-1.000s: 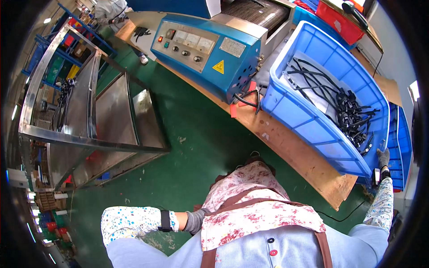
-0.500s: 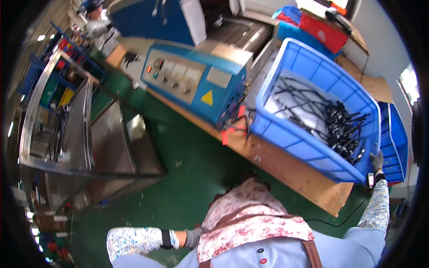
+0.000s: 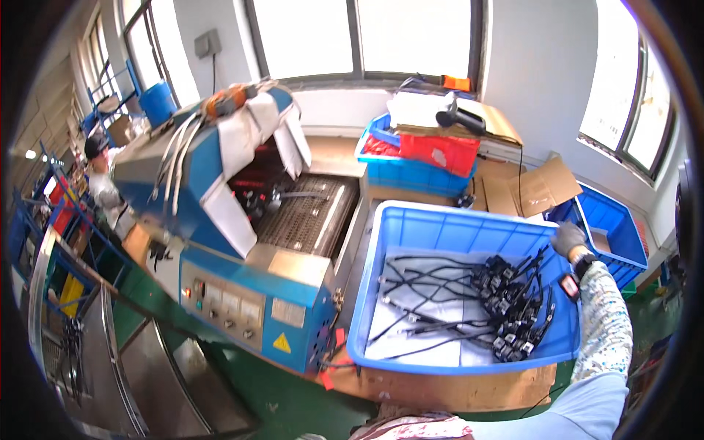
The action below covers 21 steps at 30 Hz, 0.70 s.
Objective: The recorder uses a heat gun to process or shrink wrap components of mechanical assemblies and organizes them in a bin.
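Observation:
My right hand [image 3: 568, 239], in a grey glove, is closed round the far right corner of the rim of a big blue plastic bin [image 3: 425, 364]. Inside the bin, black cables with connectors [image 3: 506, 293] lie over white sheets; their thicker ends are bunched toward the right. A small dark device with a red edge [image 3: 569, 286] shows by my right wrist, below its black band. My left hand is out of view.
Left of the bin stands a blue conveyor machine [image 3: 293, 352] with a mesh belt [image 3: 304, 220]. Behind are a blue crate with red material [image 3: 411, 172], a handheld scanner [image 3: 460, 117] and a cardboard box [image 3: 535, 192]. Metal carts [image 3: 154, 374] stand left; another person [image 3: 103, 183] is beyond.
The view has swung up and toward the windows. My right hand has moved from the bin's near right corner to its far right rim. My left hand has dropped out of view.

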Motion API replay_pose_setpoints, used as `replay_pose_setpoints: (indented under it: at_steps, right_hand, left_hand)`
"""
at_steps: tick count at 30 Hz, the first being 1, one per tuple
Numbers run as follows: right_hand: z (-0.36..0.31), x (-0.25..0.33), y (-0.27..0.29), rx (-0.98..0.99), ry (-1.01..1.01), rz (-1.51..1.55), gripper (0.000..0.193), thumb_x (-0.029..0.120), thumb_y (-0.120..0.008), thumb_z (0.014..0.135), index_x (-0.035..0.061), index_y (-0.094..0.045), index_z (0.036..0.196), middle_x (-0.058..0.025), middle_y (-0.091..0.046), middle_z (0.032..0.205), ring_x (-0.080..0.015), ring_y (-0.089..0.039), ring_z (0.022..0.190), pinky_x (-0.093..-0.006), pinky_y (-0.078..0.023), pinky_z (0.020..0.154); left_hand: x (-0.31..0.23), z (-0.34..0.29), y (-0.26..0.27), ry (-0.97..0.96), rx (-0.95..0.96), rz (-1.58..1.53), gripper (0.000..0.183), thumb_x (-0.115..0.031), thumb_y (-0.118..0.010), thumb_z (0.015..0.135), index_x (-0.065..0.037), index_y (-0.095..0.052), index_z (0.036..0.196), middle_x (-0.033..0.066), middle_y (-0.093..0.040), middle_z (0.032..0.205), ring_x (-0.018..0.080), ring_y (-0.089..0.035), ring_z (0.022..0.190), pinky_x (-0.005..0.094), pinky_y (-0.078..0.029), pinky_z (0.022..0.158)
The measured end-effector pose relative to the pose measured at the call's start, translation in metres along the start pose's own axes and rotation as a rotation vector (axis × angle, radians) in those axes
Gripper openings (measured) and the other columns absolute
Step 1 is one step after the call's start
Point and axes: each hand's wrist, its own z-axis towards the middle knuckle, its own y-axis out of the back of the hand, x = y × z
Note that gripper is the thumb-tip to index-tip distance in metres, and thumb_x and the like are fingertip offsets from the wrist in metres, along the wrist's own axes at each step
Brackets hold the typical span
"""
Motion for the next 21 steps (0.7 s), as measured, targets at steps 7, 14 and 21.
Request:
replay_pose_setpoints:
  at_steps: [7, 14, 21]
  right_hand:
    - [0.15, 0.121, 0.055, -0.46, 0.253, 0.348, 0.036, 0.015, -0.061, 0.068, 0.0072, -0.053, 0.102, -0.0175, -0.057, 0.103, -0.0329, -0.053, 0.099, -0.0426, -0.043, 0.084]
    - [0.282, 0.197, 0.076, -0.454, 0.059, 0.422, 0.055, 0.026, -0.066, 0.071, 0.0046, -0.045, 0.117, -0.0161, -0.051, 0.116, -0.0299, -0.049, 0.111, -0.0406, -0.04, 0.095]
    - [0.351, 0.209, 0.081, -0.226, -0.054, 0.381, 0.05, 0.02, -0.07, 0.065, 0.0056, -0.053, 0.109, -0.0179, -0.058, 0.108, -0.0327, -0.054, 0.105, -0.041, -0.044, 0.091]
  left_hand:
    - [0.027, -0.006, 0.152, 0.17, -0.65, 0.17, 0.039, -0.044, -0.056, 0.082, -0.007, -0.067, 0.082, 0.0134, -0.064, 0.074, 0.0275, -0.063, 0.073, 0.0365, -0.048, 0.067]
    - [0.063, 0.024, 0.211, 0.37, -0.447, -0.025, 0.054, -0.059, -0.051, 0.079, -0.009, -0.069, 0.069, 0.0105, -0.062, 0.06, 0.0246, -0.061, 0.063, 0.0352, -0.047, 0.063]
    - [0.081, 0.029, 0.201, 0.178, -0.477, 0.099, 0.054, -0.056, -0.05, 0.082, -0.01, -0.065, 0.057, 0.0046, -0.059, 0.052, 0.0234, -0.057, 0.053, 0.0375, -0.045, 0.056]
